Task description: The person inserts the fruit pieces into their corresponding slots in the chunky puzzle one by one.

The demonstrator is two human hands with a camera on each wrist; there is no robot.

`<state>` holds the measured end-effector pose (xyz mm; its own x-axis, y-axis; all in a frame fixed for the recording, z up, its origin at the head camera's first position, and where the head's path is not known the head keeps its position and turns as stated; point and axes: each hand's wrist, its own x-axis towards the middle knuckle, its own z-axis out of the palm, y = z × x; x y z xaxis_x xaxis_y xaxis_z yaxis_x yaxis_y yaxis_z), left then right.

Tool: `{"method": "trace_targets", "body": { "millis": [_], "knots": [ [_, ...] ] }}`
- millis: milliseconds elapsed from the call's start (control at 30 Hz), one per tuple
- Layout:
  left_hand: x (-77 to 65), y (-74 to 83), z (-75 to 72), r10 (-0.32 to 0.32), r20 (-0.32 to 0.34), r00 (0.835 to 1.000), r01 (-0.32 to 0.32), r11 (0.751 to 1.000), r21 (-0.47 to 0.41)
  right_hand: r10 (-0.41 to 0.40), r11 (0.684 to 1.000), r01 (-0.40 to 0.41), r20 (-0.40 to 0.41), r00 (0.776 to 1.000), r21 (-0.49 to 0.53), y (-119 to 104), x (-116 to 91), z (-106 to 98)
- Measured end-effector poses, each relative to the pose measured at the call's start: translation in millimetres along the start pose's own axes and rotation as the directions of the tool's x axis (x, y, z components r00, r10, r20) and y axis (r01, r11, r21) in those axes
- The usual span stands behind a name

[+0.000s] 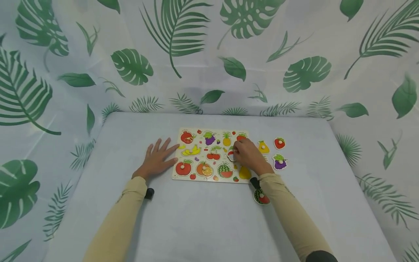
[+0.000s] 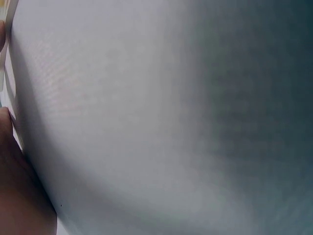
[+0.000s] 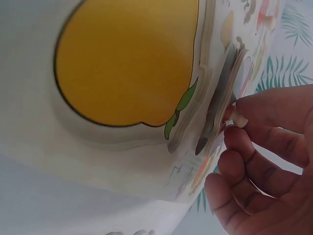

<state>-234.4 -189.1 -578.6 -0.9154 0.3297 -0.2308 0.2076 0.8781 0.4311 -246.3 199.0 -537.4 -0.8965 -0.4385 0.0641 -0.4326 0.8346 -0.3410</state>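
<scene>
On the table lies a white wooden fruit puzzle board [image 1: 199,180] with printed fruit shapes. My right hand [image 1: 250,156] is over its right part, its thumb and forefinger pinching the small knob [image 3: 238,119] of a puzzle piece [image 3: 215,105]. That piece stands tilted, seen nearly edge-on in the right wrist view; its fruit is mostly hidden. Close by is the board's yellow pear picture [image 3: 129,58], with no piece over it. My left hand [image 1: 157,159] is spread flat at the left side, fingertips at the board's edge. Knobbed apple [image 1: 183,168] and orange [image 1: 204,169] pieces sit in the board.
Loose pear [image 1: 263,147], strawberry [image 1: 279,143] and grape [image 1: 279,162] pieces lie right of the board. A watermelon piece [image 1: 261,197] is partly under my right forearm. The table [image 1: 196,222] has a white cover; a leaf-patterned cloth [image 1: 196,80] rises behind it.
</scene>
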Motion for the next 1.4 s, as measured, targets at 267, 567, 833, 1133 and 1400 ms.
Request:
{"method": "trace_targets", "body": {
  "millis": [267, 567, 833, 1133, 1400],
  "knots": [
    [-0.9, 3.1, -2.0, 0.003, -0.008, 1.0, -0.004, 1.0, -0.021, 0.013, 1.0, -0.013, 0.017, 1.0, -0.006, 0, 1, -3],
    [0.2, 3.6, -6.0, -0.009, -0.004, 1.0, 0.009, 1.0, 0.002, 0.008, 1.0, -0.008, -0.002, 1.0, 0.005, -1, -3, -1],
    [0.1, 3.0, -6.1, -0.01, -0.001, 1.0, 0.01, 1.0, -0.004, 0.104, 0.994, -0.105, 0.069, 0.992, 0.014, -2, -3, 4],
    [-1.0, 2.6, -4.1, -0.007, -0.002, 1.0, 0.007, 1.0, -0.013, 0.147, 0.988, -0.15, 0.078, 0.986, 0.025, -3, -5, 8],
    [0.3, 2.0, -1.7, -0.004, 0.007, 1.0, 0.004, 1.0, -0.018, 0.144, 0.99, -0.143, 0.075, 0.987, -0.016, -2, -8, 8]
  ]
}}
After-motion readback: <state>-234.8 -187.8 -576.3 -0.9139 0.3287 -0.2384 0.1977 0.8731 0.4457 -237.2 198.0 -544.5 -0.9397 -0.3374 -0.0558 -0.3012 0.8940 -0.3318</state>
